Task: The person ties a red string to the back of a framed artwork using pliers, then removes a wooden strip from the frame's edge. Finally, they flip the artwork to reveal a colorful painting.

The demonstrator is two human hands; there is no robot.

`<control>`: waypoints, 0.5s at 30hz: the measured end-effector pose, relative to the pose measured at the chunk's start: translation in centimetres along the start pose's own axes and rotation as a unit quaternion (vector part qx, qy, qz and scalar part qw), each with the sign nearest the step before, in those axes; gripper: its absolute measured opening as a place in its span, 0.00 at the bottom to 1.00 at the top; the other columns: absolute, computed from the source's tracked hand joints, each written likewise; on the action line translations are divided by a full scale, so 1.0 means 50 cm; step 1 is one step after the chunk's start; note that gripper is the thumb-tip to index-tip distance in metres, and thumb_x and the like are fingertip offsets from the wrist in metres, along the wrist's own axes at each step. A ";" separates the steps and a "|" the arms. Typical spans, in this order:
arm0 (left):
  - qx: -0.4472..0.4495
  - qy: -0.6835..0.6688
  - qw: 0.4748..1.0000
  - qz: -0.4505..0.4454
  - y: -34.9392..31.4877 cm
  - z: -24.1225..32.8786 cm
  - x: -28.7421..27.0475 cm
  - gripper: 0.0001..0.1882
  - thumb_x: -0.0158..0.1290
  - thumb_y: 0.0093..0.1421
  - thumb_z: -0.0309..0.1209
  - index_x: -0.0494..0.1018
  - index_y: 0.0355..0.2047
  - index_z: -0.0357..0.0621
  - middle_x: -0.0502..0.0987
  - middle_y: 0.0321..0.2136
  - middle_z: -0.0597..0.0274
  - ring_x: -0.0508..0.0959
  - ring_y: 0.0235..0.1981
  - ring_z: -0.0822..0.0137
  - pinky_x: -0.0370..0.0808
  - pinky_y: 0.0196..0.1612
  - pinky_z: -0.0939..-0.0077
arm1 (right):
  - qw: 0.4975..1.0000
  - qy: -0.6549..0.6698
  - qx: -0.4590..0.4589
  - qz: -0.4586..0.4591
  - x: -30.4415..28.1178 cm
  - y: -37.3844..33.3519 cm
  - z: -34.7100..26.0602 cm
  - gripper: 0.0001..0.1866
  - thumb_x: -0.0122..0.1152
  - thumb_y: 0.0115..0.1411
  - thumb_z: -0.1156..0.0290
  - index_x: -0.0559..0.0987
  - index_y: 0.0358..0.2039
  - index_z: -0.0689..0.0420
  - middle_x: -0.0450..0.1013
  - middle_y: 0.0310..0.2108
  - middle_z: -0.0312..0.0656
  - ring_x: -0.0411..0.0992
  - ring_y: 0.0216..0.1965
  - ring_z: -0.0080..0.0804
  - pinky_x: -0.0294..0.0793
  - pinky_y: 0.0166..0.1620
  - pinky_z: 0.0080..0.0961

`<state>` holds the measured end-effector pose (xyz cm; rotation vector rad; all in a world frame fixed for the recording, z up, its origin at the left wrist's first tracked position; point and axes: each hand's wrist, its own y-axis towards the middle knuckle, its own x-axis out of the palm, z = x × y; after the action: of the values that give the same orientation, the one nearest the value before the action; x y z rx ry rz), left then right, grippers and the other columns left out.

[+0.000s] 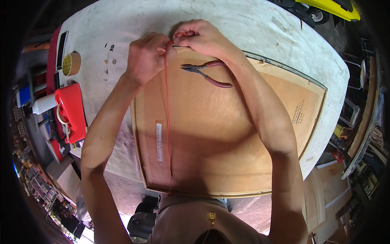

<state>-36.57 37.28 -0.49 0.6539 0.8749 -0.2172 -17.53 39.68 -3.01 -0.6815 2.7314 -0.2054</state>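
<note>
A framed wooden panel (211, 122) lies flat, plain brown side up, with thin raised edges. Down its left part runs a taut red cord (167, 101), from the near edge to the far edge. Beyond that far edge my left hand (147, 57) is closed on the cord, its fingertips partly hidden. My right hand (200, 38) pinches a short length of the same cord just beside it; whether there is a knot between them I cannot tell. Diagonal cutting pliers (203, 73) with dark red handles rest on the panel, jaws toward the left, below my right wrist.
The panel lies on a table with a pale, stained cover (252, 24). At the left stand a tape roll (71, 64), a red plastic container (71, 107) and a white bottle (44, 104). Cluttered shelves with wood pieces (361, 118) are at the right.
</note>
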 end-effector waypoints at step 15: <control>0.071 0.035 0.994 -0.071 0.044 -0.018 -0.002 0.07 0.57 0.47 0.22 0.68 0.22 0.39 0.73 0.19 0.54 0.75 0.17 0.57 0.73 0.22 0.69 | 0.998 0.005 -0.041 0.047 -0.001 0.003 -0.011 0.10 0.63 0.52 0.68 0.84 0.35 0.53 0.80 0.30 0.39 0.76 0.32 0.32 0.74 0.37 0.28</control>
<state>-36.28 39.54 0.15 0.7346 0.9804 -0.3886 -17.74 39.86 -2.51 -0.5720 2.7859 -0.0751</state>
